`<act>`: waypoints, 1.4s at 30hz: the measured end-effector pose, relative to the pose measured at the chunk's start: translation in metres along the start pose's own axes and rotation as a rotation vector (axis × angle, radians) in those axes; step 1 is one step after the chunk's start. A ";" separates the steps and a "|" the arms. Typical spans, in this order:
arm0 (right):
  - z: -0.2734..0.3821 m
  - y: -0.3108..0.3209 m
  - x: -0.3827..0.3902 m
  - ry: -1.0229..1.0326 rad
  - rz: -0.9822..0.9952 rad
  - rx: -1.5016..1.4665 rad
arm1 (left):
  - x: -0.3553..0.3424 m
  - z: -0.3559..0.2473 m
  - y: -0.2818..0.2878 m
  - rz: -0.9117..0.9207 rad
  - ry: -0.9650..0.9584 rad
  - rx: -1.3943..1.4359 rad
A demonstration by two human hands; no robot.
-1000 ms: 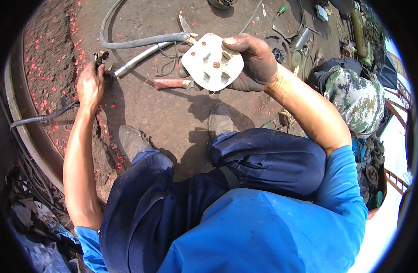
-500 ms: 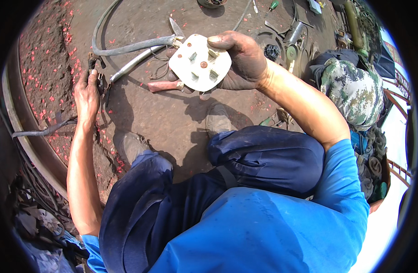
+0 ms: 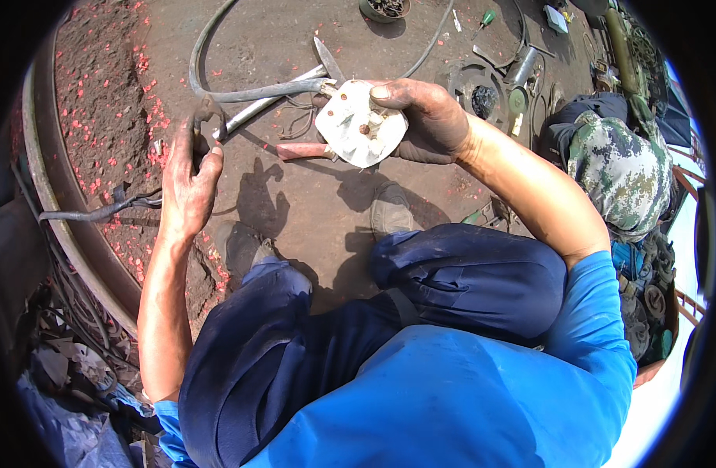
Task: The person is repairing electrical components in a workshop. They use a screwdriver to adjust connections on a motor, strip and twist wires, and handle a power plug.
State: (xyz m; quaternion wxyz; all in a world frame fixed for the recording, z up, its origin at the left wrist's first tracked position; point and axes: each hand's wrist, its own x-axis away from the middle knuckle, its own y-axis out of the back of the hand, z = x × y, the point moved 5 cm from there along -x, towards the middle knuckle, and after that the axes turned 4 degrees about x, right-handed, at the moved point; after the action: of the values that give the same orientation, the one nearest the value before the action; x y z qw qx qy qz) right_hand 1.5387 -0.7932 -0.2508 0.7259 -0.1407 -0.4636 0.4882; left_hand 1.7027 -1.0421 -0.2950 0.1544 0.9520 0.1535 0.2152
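Observation:
My right hand [image 3: 432,121] is closed on a white rounded electrical plug [image 3: 363,129], thumb on its face and fingers behind. Brown screws show on that face, and a thick grey cable [image 3: 256,95] runs into its upper left side. My left hand [image 3: 190,183] is raised over the ground to the left, its thumb and fingers apart and blurred at the tips, with nothing seen in it. Below and left of that hand lies a dark cable with split ends [image 3: 101,212]. Beneath the plug are a red-handled tool [image 3: 302,150], a pointed blade [image 3: 327,58] and a pale metal tube [image 3: 272,101].
A curved metal rail [image 3: 77,265] and a strip of soil with red scraps border the left. At upper right lie a green-handled screwdriver [image 3: 487,19] and metal parts. A camouflage cloth bundle [image 3: 611,171] stands on the right. A round pot [image 3: 385,9] sits at the far edge.
My left hand has let go of the dark cable end, moved right and spread its fingers. The plug's face has tilted in my right hand. The whole view has shifted slightly.

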 end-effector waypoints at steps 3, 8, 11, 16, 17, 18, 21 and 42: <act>-0.003 -0.015 -0.005 -0.021 0.038 0.131 | 0.014 -0.031 -0.006 -0.032 -0.251 -0.281; -0.009 -0.026 -0.014 -0.027 0.042 0.271 | 0.024 -0.048 -0.008 0.080 -0.314 -0.417; -0.021 -0.021 -0.014 -0.088 0.001 0.249 | 0.025 -0.066 -0.008 0.353 -0.245 -0.461; -0.023 -0.029 -0.011 -0.128 -0.042 0.250 | 0.030 -0.069 -0.004 0.481 -0.211 -0.388; -0.024 -0.030 -0.011 -0.117 -0.046 0.256 | 0.031 -0.071 -0.004 0.484 -0.240 -0.378; -0.024 -0.032 -0.010 -0.117 -0.048 0.271 | 0.032 -0.072 -0.005 0.485 -0.267 -0.367; -0.022 -0.035 -0.010 -0.103 -0.039 0.336 | 0.036 -0.079 -0.006 0.535 -0.313 -0.383; -0.024 -0.040 -0.020 -0.098 -0.086 0.409 | 0.028 -0.091 -0.017 0.551 -0.405 -0.408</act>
State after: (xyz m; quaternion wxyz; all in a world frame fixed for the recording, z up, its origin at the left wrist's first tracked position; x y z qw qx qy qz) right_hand 1.5798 -0.8235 -0.2476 0.7361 0.0534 -0.3953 0.5468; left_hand 1.6817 -0.9963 -0.2128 0.3040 0.9305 -0.1872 0.0826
